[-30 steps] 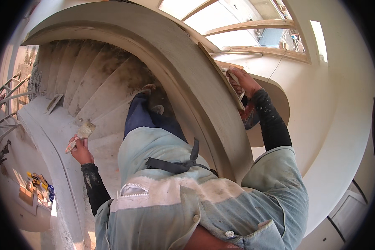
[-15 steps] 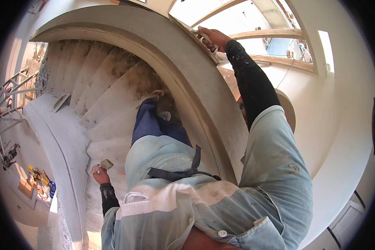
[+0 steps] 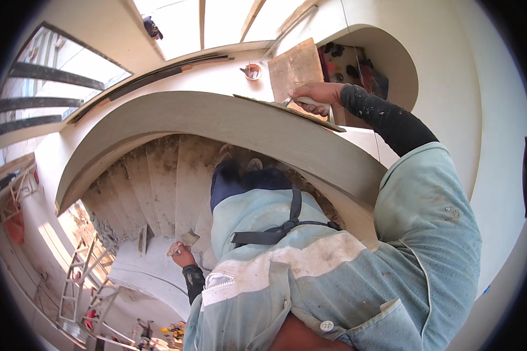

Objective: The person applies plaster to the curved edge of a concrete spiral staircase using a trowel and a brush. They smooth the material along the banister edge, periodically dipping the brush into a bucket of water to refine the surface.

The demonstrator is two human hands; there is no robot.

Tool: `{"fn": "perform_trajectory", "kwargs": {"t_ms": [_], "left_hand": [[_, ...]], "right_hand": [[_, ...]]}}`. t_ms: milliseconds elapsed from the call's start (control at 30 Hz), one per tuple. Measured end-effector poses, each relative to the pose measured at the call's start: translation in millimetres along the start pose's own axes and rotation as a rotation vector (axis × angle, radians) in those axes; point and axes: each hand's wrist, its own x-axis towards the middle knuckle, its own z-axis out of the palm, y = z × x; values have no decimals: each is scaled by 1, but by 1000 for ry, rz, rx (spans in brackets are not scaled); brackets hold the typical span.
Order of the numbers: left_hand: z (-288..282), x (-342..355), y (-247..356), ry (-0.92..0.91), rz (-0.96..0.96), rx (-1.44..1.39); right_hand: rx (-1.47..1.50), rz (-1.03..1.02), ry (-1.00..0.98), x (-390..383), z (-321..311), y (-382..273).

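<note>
My right hand (image 3: 319, 98) is wrapped around the handle of a long, flat plastering trowel (image 3: 263, 104). The trowel's thin blade lies along the top edge of the curved grey stair wall (image 3: 175, 114), at its far side. Lower down on the left, my left hand (image 3: 182, 255) grips a small trowel (image 3: 188, 237) with a greyish, mortar-covered blade. The small trowel is held over the stairs, apart from the wall.
Dusty winder steps (image 3: 161, 181) curve below, under my feet. Beyond the wall are an orange bucket (image 3: 252, 72), a wooden board (image 3: 295, 67) and a rounded opening (image 3: 386, 58). Ladders (image 3: 79, 278) and yellow tools (image 3: 173, 333) are at lower left.
My view has turned, bringing the bucket and board into sight. The long trowel now lies more crosswise along the wall top. Both hands keep their trowels.
</note>
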Motion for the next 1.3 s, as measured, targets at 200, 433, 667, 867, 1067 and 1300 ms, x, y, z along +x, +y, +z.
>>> {"fn": "perform_trajectory", "kwargs": {"t_ms": [200,433,667,867,1067,1300], "left_hand": [[21,75,62,-177,121,283],[84,127,175,-360,317,380],[156,106,343,-294,628,469],[273,0,448,-564,831,66],[341,-72,438,-891,774,-16],[321,-120,422,-986,683,23]], "right_hand": [[124,7,116,-141,-3,111],[214,395,268,-282,3,234],[78,196,914,-381,60,239],[40,-42,519,-255,14,167],[172,119,218,-233,6,199],[339,396,412,-353,28,302]]}}
